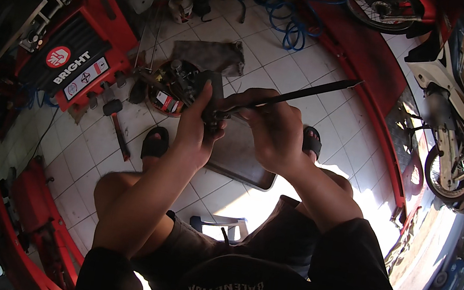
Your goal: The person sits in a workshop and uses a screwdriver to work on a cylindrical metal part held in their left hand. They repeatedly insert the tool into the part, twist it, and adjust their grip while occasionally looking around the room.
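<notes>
My left hand is wrapped around a dark metal part, held upright over a shallow metal tray on the floor. My right hand grips a long, thin dark bar near that part; the bar angles up to the right, and its inner end is partly hidden by my fingers. Just behind my left hand sits a round container with small tools and parts. A hammer with a red and black handle lies to the left on the tiles.
A grey cloth and blue hose lie on the tiled floor ahead. A red machine stands at left. A long red platform runs along the right, with motorcycles beside it. My sandalled feet flank the tray.
</notes>
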The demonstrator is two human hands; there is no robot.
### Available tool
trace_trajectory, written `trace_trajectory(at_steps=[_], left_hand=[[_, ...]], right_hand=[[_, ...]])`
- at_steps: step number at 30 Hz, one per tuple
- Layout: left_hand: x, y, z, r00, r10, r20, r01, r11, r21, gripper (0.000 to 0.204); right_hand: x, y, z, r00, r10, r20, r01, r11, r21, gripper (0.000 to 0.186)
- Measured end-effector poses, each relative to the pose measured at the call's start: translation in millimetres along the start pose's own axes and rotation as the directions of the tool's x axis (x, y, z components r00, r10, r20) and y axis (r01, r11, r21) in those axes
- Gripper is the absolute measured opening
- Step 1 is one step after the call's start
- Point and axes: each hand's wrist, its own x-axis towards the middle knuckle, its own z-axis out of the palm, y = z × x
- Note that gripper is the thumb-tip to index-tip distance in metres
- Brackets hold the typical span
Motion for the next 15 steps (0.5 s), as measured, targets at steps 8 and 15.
trace_trajectory(at_steps=[8, 15], left_hand=[[1, -3, -2, 0.999, 0.011, -0.036, -0.011, 1.0, 0.003, 0.034], [-5, -6, 5, 0.991, -0.082, -0.105, 0.08, 0.997, -0.021, 0.032]], right_hand=[[2, -4, 3, 0.995, -0.097, 0.018, 0.099, 0.986, -0.132, 0.016], [7, -21, -1, 0.995, 0.051, 0.089, -0.017, 0.934, -0.356, 0.033]])
